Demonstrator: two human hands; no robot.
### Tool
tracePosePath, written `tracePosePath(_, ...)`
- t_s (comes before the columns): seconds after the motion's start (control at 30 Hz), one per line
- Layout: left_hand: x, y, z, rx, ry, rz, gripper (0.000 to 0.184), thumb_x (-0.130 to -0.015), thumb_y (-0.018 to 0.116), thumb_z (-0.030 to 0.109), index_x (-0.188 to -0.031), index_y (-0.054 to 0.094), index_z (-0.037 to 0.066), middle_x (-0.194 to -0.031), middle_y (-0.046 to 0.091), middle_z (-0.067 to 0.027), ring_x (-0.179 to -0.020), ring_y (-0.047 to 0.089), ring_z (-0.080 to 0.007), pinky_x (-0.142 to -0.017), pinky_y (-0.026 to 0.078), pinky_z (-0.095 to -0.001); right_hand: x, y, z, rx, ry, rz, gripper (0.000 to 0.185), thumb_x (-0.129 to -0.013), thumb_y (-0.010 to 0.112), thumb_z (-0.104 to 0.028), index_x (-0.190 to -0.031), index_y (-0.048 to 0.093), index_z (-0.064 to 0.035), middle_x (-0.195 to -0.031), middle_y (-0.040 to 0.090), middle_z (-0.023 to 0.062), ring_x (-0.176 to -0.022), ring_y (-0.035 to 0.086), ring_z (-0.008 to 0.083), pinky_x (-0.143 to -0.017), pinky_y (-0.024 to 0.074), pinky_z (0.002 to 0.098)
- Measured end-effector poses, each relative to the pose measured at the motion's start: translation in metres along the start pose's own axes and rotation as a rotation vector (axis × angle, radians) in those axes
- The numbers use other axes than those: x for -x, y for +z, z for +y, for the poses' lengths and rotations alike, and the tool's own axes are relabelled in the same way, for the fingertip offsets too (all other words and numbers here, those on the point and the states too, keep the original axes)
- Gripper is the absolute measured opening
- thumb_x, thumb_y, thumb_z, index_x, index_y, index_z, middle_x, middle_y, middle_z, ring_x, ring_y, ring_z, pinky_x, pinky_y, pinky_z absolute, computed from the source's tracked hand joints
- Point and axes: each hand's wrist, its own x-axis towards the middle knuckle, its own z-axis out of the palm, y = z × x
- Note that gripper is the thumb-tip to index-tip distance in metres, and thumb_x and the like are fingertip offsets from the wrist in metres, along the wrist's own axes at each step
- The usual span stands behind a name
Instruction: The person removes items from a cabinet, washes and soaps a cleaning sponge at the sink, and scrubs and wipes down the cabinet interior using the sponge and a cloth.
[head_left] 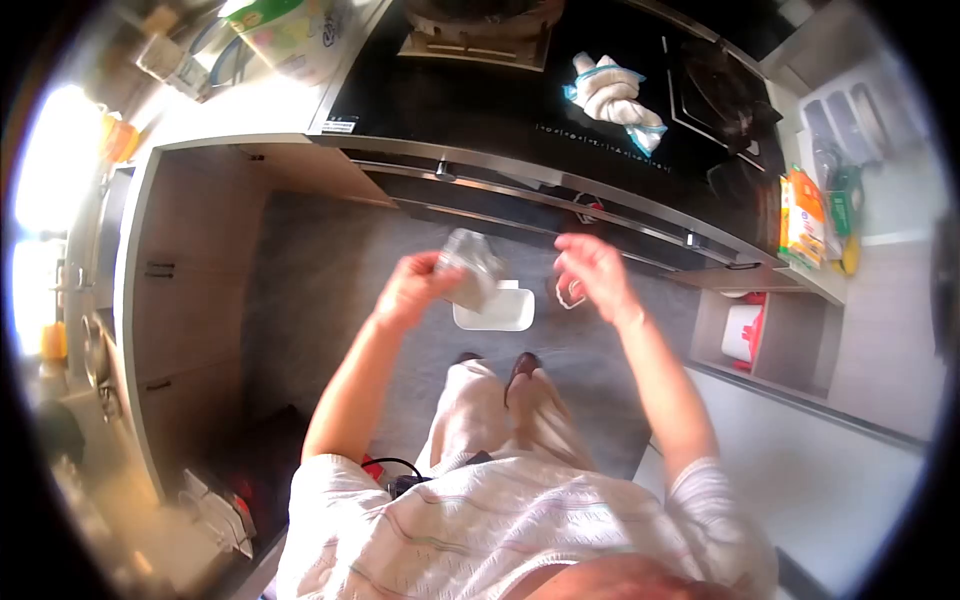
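My left hand (418,288) pinches a crumpled clear plastic bag (472,268) above the grey floor. My right hand (592,275) is raised at the same height, its fingers curled, with a thin whitish loop (570,294) hanging by them; how the fingertips hold it is hard to make out. Below and between the hands lies a white rectangular tray (495,312), partly covered by the bag. A twisted white cloth with blue edges (610,92) rests on the black cooktop, beyond my right hand.
The black cooktop (450,110) and its metal-edged front run across ahead of me. An open wooden cabinet (195,230) stands at the left. An open drawer (785,345) with a red-and-white item is at the right, below an orange packet (803,220) on the counter.
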Motion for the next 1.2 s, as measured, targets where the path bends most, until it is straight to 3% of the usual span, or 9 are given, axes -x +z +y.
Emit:
tracePosePath(0.17, -0.032, -0.098, 0.109, 0.055, 0.371, 0.246, 0.017, -0.078, 0.062, 0.009, -0.094, 0.062, 0.002, -0.084, 0.063, -0.0032, -0.072, 0.057, -0.0095, -0.069, 0.046, -0.0245, -0.079, -0.051, -0.083, 0.829, -0.669, 0.557, 0.028, -0.075, 0.064, -0.014, -0.102, 0.059, -0.0090, -0.081, 0.064, 0.0065, -0.065, 0.059, 0.0177, -0.059, 0.0476, 0.0285)
tracePosePath(0.23, -0.053, -0.147, 0.153, -0.040, 0.352, 0.340, 0.023, -0.079, 0.063, 0.013, -0.100, 0.060, 0.003, -0.085, 0.063, -0.0038, -0.077, 0.059, -0.0100, -0.071, 0.047, -0.0259, -0.120, -0.068, -0.101, 1.102, -0.760, 0.684, 0.045, -0.071, 0.067, -0.024, -0.113, 0.053, -0.0144, -0.103, 0.059, 0.0060, -0.093, 0.055, 0.0261, -0.077, 0.0455, 0.0377)
tracePosePath(0.3, -0.083, -0.206, 0.176, -0.337, 0.258, 0.433, 0.032, -0.080, 0.062, 0.021, -0.106, 0.058, 0.002, -0.093, 0.062, -0.0097, -0.084, 0.060, -0.0186, -0.075, 0.048, -0.0322, -0.148, -0.059, -0.110, 1.313, -0.460, 0.829, 0.041, -0.072, 0.065, -0.032, -0.111, 0.055, -0.0217, -0.108, 0.057, 0.0054, -0.100, 0.052, 0.0296, -0.081, 0.0438, 0.0413)
tracePosePath(0.4, -0.129, -0.276, 0.146, -1.626, 0.401, 1.050, 0.039, -0.080, 0.061, 0.029, -0.107, 0.057, 0.001, -0.102, 0.059, -0.0157, -0.091, 0.058, -0.0280, -0.080, 0.046, -0.0382, -0.163, -0.069, -0.114, 1.213, -0.472, 0.861, 0.033, -0.075, 0.063, -0.034, -0.105, 0.060, -0.0216, -0.100, 0.061, 0.0049, -0.093, 0.056, 0.0282, -0.078, 0.0452, 0.0403)
tracePosePath(0.43, -0.129, -0.270, 0.145, -1.501, 0.663, 0.982, 0.043, -0.079, 0.062, 0.033, -0.109, 0.057, 0.002, -0.108, 0.056, -0.0190, -0.093, 0.056, -0.0349, -0.082, 0.044, -0.0419, -0.162, -0.078, -0.111, 1.053, -0.540, 0.877, 0.030, -0.076, 0.062, -0.034, -0.103, 0.061, -0.0207, -0.096, 0.062, 0.0047, -0.089, 0.058, 0.0274, -0.076, 0.0460, 0.0388)
tracePosePath(0.73, -0.084, 0.148, 0.087, -0.631, 0.760, -0.261, 0.039, -0.069, 0.068, 0.007, -0.107, 0.057, 0.006, -0.099, 0.058, -0.0089, -0.086, 0.058, -0.0191, -0.067, 0.048, -0.0277, 0.026, -0.077, -0.044, -0.801, -0.469, 0.386, 0.026, -0.084, 0.047, -0.010, -0.107, 0.053, -0.0005, -0.098, 0.060, 0.0091, -0.084, 0.059, 0.0158, -0.076, 0.0486, 0.0275)
tracePosePath(0.97, -0.102, 0.343, -0.086, -0.798, 0.474, -0.573, 0.030, -0.076, 0.061, 0.009, -0.106, 0.062, 0.009, -0.091, 0.061, -0.0107, -0.085, 0.060, -0.0230, -0.074, 0.047, -0.0299, 0.164, -0.177, 0.104, -1.267, -0.146, 0.492, 0.038, -0.090, 0.046, -0.036, -0.114, 0.051, -0.0062, -0.104, 0.058, 0.0062, -0.097, 0.056, 0.0209, -0.085, 0.0455, 0.0348)
tracePosePath(1.13, -0.112, 0.477, -0.194, -0.808, 0.407, -0.821, 0.028, -0.081, 0.054, 0.011, -0.108, 0.061, 0.010, -0.096, 0.061, -0.0096, -0.087, 0.059, -0.0212, -0.077, 0.047, -0.0277, 0.252, -0.292, 0.237, -1.045, 0.085, 1.012, 0.030, -0.087, 0.053, -0.030, -0.107, 0.052, -0.0072, -0.099, 0.058, 0.0092, -0.090, 0.059, 0.0231, -0.070, 0.0512, 0.0387)
tracePosePath(1.2, -0.124, 0.517, -0.200, -0.703, -0.053, -0.868, 0.029, -0.081, 0.052, 0.009, -0.108, 0.061, 0.010, -0.097, 0.061, -0.0075, -0.088, 0.059, -0.0190, -0.078, 0.048, -0.0285, 0.279, -0.339, 0.264, -1.126, 0.126, 1.099, 0.025, -0.087, 0.054, -0.026, -0.103, 0.052, -0.0074, -0.096, 0.058, 0.0088, -0.087, 0.059, 0.0224, -0.064, 0.0519, 0.0382)
